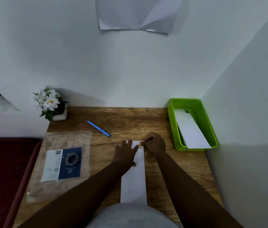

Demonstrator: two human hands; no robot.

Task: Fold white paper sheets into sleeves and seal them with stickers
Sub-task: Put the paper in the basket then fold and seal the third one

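Note:
A folded white paper sleeve (134,181) lies lengthwise on the wooden table (171,170), running from my body toward the wall. My left hand (126,153) lies flat with straight fingers on the sleeve's far left part and presses it down. My right hand (154,143) is at the sleeve's far right corner, fingers curled, pinching a small round sticker (140,145) against the paper's far end. Most of the sticker is hidden by my fingertips.
A green plastic basket (195,102) with folded white sleeves stands at the right, against the wall. A blue pen (98,128) lies beyond my hands. A clear plastic packet (61,163) with a printed card lies at the left. A small flower pot (59,112) stands back left.

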